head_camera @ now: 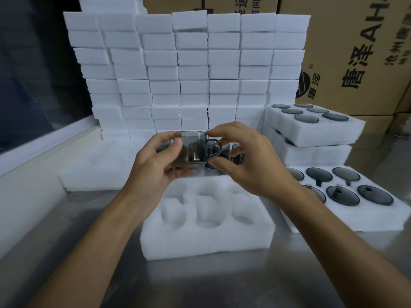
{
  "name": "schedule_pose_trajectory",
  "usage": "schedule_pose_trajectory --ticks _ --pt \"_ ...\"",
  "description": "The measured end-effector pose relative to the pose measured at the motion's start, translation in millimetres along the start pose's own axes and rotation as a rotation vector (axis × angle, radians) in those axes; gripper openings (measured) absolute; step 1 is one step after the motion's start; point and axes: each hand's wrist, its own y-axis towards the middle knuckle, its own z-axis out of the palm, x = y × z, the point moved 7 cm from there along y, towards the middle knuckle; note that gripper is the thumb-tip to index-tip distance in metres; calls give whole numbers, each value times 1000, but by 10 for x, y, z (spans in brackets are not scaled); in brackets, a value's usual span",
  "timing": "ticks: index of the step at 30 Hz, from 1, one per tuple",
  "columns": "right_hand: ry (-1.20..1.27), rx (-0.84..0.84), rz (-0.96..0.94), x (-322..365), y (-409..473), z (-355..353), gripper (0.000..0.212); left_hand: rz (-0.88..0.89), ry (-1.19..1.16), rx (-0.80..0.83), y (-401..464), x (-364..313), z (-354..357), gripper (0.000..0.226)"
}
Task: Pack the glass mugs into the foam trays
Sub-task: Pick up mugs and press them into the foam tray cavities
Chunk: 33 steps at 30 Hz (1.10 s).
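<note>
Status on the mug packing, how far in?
Done: filled trays on the right, dark glass in their pockets, two more stacked behind. In hand: one smoky glass mug, left hand gripping its body, right hand at the handle. Left: the near foam tray, visible pockets all empty.

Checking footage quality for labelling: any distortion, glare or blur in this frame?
Head view: wide-angle bending bows the foam stack and boxes outward; soft glare on the steel table; the smoky mug is slightly soft, its edges murky against both hands.
</note>
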Motion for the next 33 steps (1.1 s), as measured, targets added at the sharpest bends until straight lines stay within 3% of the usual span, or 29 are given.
schedule_pose_trajectory --ticks 2,7,11,16,19,22,26,30,33 --pt "53 14 33 -29 7 -5 40 -54 -12 -16 16 51 -2 27" --pt "180 162 134 -65 -28 103 74 -154 -27 -79 24 120 -32 58" --pt "325 130 233 -120 -27 133 56 -234 48 -56 6 187 4 43" --pt "403 120 294 -181 -44 136 49 -306 56 12 -24 190 24 61" --pt "310 117 250 -124 -35 128 54 -314 101 70 -36 198 21 59" --pt "153 110 164 -23 -31 114 58 -293 86 120 -39 197 -2 43" --pt "34 114 20 115 -38 132 58 -222 41 150 -12 161 -55 46" --pt "-51 111 -25 145 -50 156 70 -158 77 36 7 142 -132 57" --pt "-167 89 -103 204 -81 203 75 -112 150 -58 3 132 -128 51"
